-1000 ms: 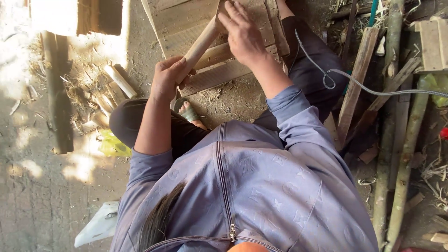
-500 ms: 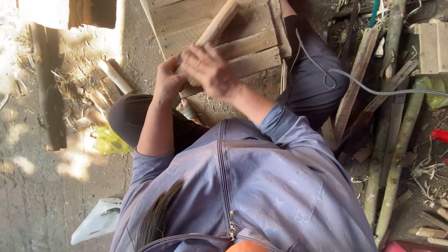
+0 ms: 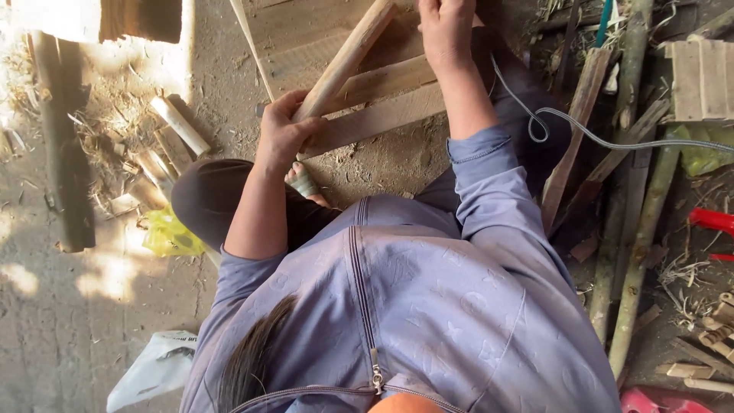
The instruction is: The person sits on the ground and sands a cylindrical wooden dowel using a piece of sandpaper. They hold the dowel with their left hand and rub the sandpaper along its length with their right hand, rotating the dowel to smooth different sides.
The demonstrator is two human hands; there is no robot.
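I look down over my lilac zip jacket at a pale wooden stick (image 3: pixel 345 60) that slants from lower left to the top edge. My left hand (image 3: pixel 284 136) is closed around its lower end. My right hand (image 3: pixel 446 32) reaches out to the top of the view and rests on or beside the flat wooden boards (image 3: pixel 367 115) of a slatted frame on the ground. Its fingertips are cut off by the frame edge, and whether it grips anything is hidden. The stick lies across the boards.
Short cut wood pieces (image 3: pixel 177 124) and litter lie at left, with a yellow bag (image 3: pixel 172 235) and a white bag (image 3: pixel 157 367). Long poles (image 3: pixel 642 229) and planks are stacked at right, crossed by a grey cable (image 3: pixel 604 139). A red tool (image 3: pixel 711 220) lies far right.
My right hand slid down the stick to my left hand, then went back out to the top by the boards. The left hand kept its hold on the stick's lower end.
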